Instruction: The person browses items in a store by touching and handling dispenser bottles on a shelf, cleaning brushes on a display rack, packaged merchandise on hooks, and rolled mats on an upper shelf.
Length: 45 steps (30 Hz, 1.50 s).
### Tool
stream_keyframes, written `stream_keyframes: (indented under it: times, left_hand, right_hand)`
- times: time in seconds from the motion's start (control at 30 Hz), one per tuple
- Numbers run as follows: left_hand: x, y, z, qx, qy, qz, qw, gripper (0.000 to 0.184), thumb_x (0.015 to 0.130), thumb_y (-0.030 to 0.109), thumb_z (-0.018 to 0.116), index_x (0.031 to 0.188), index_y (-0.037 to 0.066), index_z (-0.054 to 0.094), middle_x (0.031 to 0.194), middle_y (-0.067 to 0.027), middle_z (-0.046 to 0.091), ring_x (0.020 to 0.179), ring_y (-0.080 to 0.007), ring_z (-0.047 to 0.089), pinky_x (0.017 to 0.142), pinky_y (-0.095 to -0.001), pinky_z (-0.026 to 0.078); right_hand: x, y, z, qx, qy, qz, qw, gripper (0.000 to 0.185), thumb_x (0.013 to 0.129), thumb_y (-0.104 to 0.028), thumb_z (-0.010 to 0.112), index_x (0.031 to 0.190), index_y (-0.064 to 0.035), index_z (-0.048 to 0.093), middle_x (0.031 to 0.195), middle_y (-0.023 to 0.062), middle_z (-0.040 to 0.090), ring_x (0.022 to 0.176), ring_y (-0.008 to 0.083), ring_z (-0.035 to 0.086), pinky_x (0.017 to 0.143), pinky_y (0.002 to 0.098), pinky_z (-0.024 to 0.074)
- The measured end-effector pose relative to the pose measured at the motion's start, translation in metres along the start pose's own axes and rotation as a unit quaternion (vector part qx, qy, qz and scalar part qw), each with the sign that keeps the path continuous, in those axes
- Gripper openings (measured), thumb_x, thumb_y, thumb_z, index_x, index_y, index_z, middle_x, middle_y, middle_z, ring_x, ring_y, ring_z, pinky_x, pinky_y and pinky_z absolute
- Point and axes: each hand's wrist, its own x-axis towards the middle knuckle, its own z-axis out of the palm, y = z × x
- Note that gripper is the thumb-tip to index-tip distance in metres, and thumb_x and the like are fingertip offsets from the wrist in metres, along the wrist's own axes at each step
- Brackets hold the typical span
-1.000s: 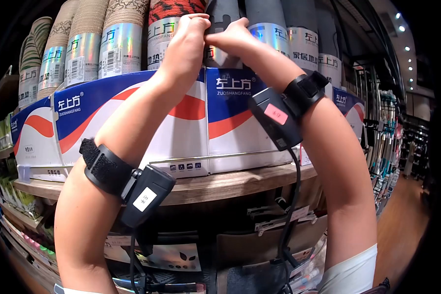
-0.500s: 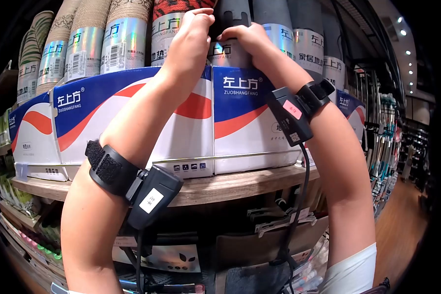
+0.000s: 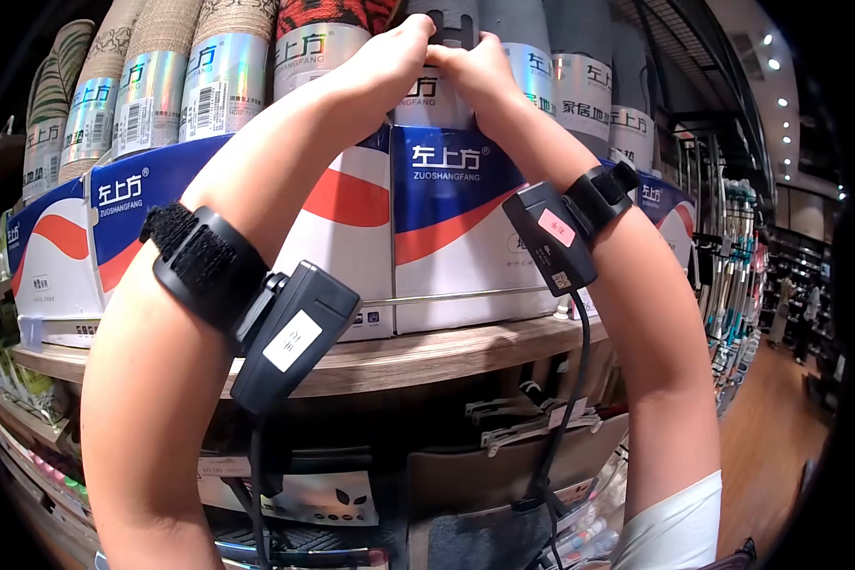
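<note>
At the top centre a dark grey rolled floor mat (image 3: 454, 23) with a silver label stands upright in a printed cardboard box (image 3: 456, 204). My right hand (image 3: 477, 80) is closed on its right side, with the thumb across the front. From the left, my left hand (image 3: 391, 63) closes on the same mat, its fingertips meeting the right thumb. Most of the fingers are hidden behind the hands and the roll. Left of my left hand is a red and black rolled mat (image 3: 318, 52).
More rolled mats, beige (image 3: 228, 47) and grey (image 3: 579, 76), stand on either side. A thin metal rail (image 3: 475, 295) runs along the wooden shelf (image 3: 446, 353) before the boxes. Below hang flat grey mats (image 3: 465, 475) on clips. A wood-floored aisle (image 3: 779, 418) lies to the right.
My left hand has moved right, across the grey rolled mat to the right thumb. My left elbow has swung outward. The view has shifted slightly, so the shelf appears further left.
</note>
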Motion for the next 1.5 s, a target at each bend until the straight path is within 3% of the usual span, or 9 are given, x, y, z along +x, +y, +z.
stream_keyframes:
  times: [0.17, 0.2, 0.3, 0.4, 0.47, 0.87, 1.03, 1.3, 1.5]
  left_hand:
    - [0.01, -0.006, 0.001, -0.051, 0.029, -0.008, 0.998, 0.057, 0.089, 0.043, 0.04, 0.129, 0.004, 0.048, 0.114, -0.0179, 0.057, 0.1, -0.025, 0.052, 0.087, -0.0422, 0.042]
    - [0.014, -0.009, -0.001, -0.065, 0.065, -0.02, 0.996, 0.043, 0.088, 0.044, 0.05, 0.106, 0.005, 0.055, 0.082, -0.0068, 0.058, 0.071, -0.0153, 0.056, 0.068, -0.0307, 0.048]
    - [0.012, -0.009, 0.001, -0.09, 0.068, -0.022, 0.993, 0.042, 0.086, 0.044, 0.051, 0.103, 0.006, 0.056, 0.081, -0.0044, 0.056, 0.076, -0.0131, 0.056, 0.072, -0.031, 0.047]
    - [-0.005, 0.005, 0.003, -0.111, 0.048, -0.046, 0.992, 0.062, 0.084, 0.05, 0.05, 0.122, 0.001, 0.048, 0.116, -0.0132, 0.054, 0.107, -0.0192, 0.051, 0.097, -0.033, 0.036]
    - [-0.007, 0.007, 0.002, -0.154, 0.014, -0.052, 0.987, 0.086, 0.08, 0.056, 0.051, 0.141, -0.002, 0.031, 0.147, -0.0215, 0.031, 0.133, -0.0292, 0.032, 0.113, -0.0359, 0.016]
    - [0.002, -0.007, -0.006, -0.071, 0.064, 0.017, 0.995, 0.087, 0.078, 0.058, 0.053, 0.139, -0.001, 0.036, 0.139, -0.0252, 0.04, 0.13, -0.0304, 0.038, 0.111, -0.0348, 0.023]
    - [0.005, -0.009, 0.001, 0.069, 0.094, 0.06, 0.991, 0.055, 0.089, 0.045, 0.037, 0.11, -0.001, 0.058, 0.106, -0.0198, 0.064, 0.096, -0.0282, 0.059, 0.085, -0.0349, 0.043]
    - [0.006, -0.005, 0.013, 0.108, 0.132, 0.029, 0.985, 0.066, 0.092, 0.052, 0.026, 0.127, 0.0, 0.048, 0.126, -0.0212, 0.053, 0.112, -0.0324, 0.051, 0.096, -0.0457, 0.037]
    - [-0.014, 0.006, 0.01, -0.097, 0.049, -0.016, 0.994, 0.108, 0.073, 0.071, 0.05, 0.147, 0.0, 0.018, 0.142, -0.0312, 0.03, 0.133, -0.0371, 0.034, 0.111, -0.0388, 0.023]
  right_hand:
    - [-0.018, -0.023, -0.006, -0.321, 0.014, -0.006, 0.947, 0.091, 0.073, -0.051, 0.073, 0.114, 0.0209, 0.035, 0.098, 0.0351, 0.061, 0.09, 0.0383, 0.066, 0.077, 0.0383, 0.0544]
    - [-0.023, -0.031, -0.004, -0.37, 0.01, -0.006, 0.929, 0.09, 0.075, -0.05, 0.073, 0.113, 0.022, 0.035, 0.098, 0.0364, 0.06, 0.092, 0.0392, 0.065, 0.078, 0.0395, 0.0543]
    - [-0.039, -0.053, -0.002, -0.449, 0.021, -0.017, 0.893, 0.072, 0.081, -0.042, 0.069, 0.11, 0.0199, 0.046, 0.097, 0.0334, 0.062, 0.092, 0.0386, 0.065, 0.077, 0.0401, 0.0546]
    - [-0.04, -0.059, -0.003, -0.529, -0.005, -0.103, 0.842, 0.038, 0.084, -0.031, 0.068, 0.096, 0.0057, 0.066, 0.097, 0.0207, 0.067, 0.086, 0.0356, 0.067, 0.074, 0.0364, 0.0554]
    - [-0.036, -0.059, -0.004, -0.518, -0.027, -0.086, 0.851, 0.042, 0.084, -0.031, 0.068, 0.098, 0.0089, 0.063, 0.096, 0.0229, 0.066, 0.087, 0.0355, 0.067, 0.074, 0.0366, 0.0554]
    - [-0.001, -0.013, -0.024, -0.238, -0.058, -0.033, 0.969, 0.067, 0.082, -0.022, 0.069, 0.122, 0.0174, 0.032, 0.106, 0.0353, 0.059, 0.104, 0.0398, 0.061, 0.085, 0.0381, 0.05]
    - [0.004, -0.01, -0.028, -0.262, -0.039, -0.054, 0.963, 0.053, 0.08, -0.025, 0.073, 0.107, 0.015, 0.051, 0.099, 0.0327, 0.062, 0.097, 0.0378, 0.064, 0.081, 0.0373, 0.0516]
    - [-0.042, -0.04, -0.009, -0.485, -0.066, -0.074, 0.869, 0.055, 0.074, -0.044, 0.075, 0.072, 0.01, 0.064, 0.073, 0.0271, 0.064, 0.075, 0.0359, 0.068, 0.068, 0.0419, 0.0532]
    - [-0.038, -0.036, -0.01, -0.447, -0.053, 0.041, 0.892, 0.051, 0.078, -0.035, 0.071, 0.1, 0.009, 0.059, 0.096, 0.0266, 0.065, 0.093, 0.0345, 0.065, 0.079, 0.0394, 0.0512]
